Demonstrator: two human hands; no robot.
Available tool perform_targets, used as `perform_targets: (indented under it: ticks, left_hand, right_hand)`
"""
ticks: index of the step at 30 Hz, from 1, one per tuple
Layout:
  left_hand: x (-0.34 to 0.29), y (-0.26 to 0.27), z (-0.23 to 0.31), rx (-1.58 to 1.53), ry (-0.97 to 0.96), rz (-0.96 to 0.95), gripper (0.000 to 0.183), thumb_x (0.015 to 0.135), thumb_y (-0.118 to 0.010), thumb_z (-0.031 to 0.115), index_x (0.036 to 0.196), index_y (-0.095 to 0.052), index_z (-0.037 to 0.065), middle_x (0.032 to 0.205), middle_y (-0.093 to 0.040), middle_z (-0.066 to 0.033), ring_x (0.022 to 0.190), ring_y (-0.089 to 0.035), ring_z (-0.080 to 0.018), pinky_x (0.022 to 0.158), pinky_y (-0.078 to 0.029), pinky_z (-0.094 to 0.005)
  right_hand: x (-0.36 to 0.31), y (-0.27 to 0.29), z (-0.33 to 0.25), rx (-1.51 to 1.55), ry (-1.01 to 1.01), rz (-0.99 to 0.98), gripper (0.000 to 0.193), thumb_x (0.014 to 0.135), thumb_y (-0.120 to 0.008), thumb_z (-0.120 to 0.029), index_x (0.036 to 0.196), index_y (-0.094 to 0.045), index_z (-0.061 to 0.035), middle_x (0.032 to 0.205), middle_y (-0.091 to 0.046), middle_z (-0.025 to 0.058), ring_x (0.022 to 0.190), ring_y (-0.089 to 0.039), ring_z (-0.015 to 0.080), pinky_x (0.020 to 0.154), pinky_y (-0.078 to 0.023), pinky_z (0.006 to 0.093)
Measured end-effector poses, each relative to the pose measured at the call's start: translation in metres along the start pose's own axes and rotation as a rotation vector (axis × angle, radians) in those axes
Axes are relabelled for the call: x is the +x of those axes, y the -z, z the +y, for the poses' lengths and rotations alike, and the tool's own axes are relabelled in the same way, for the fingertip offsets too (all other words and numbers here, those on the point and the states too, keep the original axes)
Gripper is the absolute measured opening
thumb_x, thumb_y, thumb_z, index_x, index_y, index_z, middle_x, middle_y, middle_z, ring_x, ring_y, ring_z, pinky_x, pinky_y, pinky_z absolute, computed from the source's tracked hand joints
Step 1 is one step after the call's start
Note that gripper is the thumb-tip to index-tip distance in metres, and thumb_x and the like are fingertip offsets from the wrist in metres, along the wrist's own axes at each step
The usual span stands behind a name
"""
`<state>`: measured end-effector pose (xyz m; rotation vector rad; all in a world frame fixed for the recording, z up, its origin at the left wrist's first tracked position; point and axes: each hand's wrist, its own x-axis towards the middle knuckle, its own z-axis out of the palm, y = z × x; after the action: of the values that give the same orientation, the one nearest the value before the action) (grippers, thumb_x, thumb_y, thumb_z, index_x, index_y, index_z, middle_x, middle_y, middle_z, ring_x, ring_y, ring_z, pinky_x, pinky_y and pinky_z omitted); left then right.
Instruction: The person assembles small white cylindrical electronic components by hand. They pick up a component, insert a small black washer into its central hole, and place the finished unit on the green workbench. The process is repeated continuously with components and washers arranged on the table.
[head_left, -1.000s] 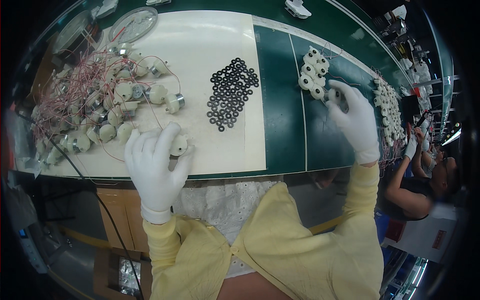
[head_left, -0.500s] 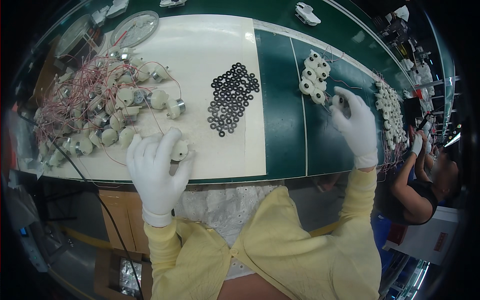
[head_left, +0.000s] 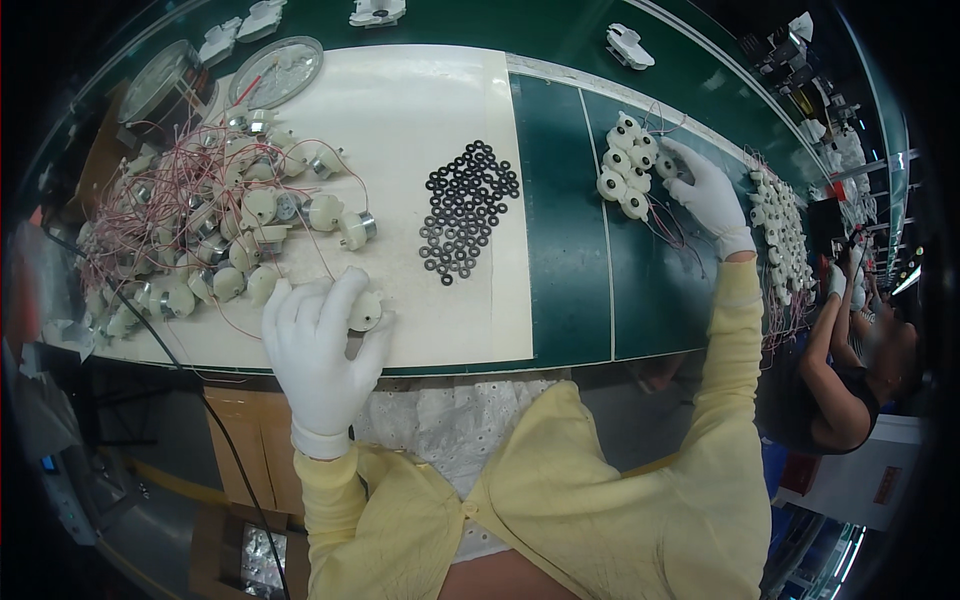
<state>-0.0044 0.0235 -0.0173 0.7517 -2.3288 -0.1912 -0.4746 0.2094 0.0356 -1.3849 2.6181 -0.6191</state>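
My left hand, in a white glove, has its thumb and fingers around a small motor with a round off-white cap, near the front edge of the table. To its left lies a big heap of like motors with silver bodies and tangled red wires. My right hand, gloved too, grips another small motor at the right side of a group of capped motors with black centres. Flat black rings lie spread between the two hands.
White sheeting covers the table's left part; a green mat lies to the right. More motors stand in rows at the far right. A round clear dish and white plastic parts are at the back. A co-worker is at right.
My right hand has moved away from me with its motor, to the side of the grouped motors. My left hand keeps its motor in nearly the same place.
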Motion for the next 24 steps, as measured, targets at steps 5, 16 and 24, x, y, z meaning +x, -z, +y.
perform_targets:
  ticks: [5,16,24]
  left_hand:
    - [-0.01,0.006,-0.004,-0.016,-0.07,0.038,0.052,0.078,-0.085,0.018,0.126,-0.069,0.005,0.112,-0.069,-0.0071,0.113,-0.064,-0.0311,0.121,-0.035,-0.0589]
    - [-0.003,0.028,0.05,-0.287,-0.18,0.174,0.052,0.09,-0.074,0.054,0.119,-0.075,0.011,0.103,-0.071,0.0008,0.117,-0.062,-0.0223,0.118,-0.037,-0.0548]
    - [0.006,0.023,0.07,-0.382,-0.287,0.165,0.07,0.109,-0.037,0.063,0.118,-0.074,0.005,0.091,-0.072,-0.0032,0.105,-0.068,-0.0262,0.114,-0.042,-0.0562]
  right_hand:
    - [-0.006,-0.003,-0.005,0.134,-0.068,0.046,0.067,0.09,-0.068,-0.012,0.156,-0.056,-0.0125,0.123,-0.072,0.014,0.089,-0.066,0.016,0.089,-0.055,0.0315]
    - [-0.128,-0.063,-0.213,0.299,0.651,0.21,0.034,0.075,-0.083,-0.014,0.103,-0.066,-0.0083,0.129,-0.07,0.0207,0.092,-0.066,0.0272,0.079,-0.049,0.0385]
    - [-0.127,-0.081,-0.235,0.654,0.903,0.184,0.027,0.072,-0.085,-0.024,0.088,-0.065,-0.0169,0.103,-0.073,0.01,0.071,-0.06,0.0212,0.064,-0.04,0.035]
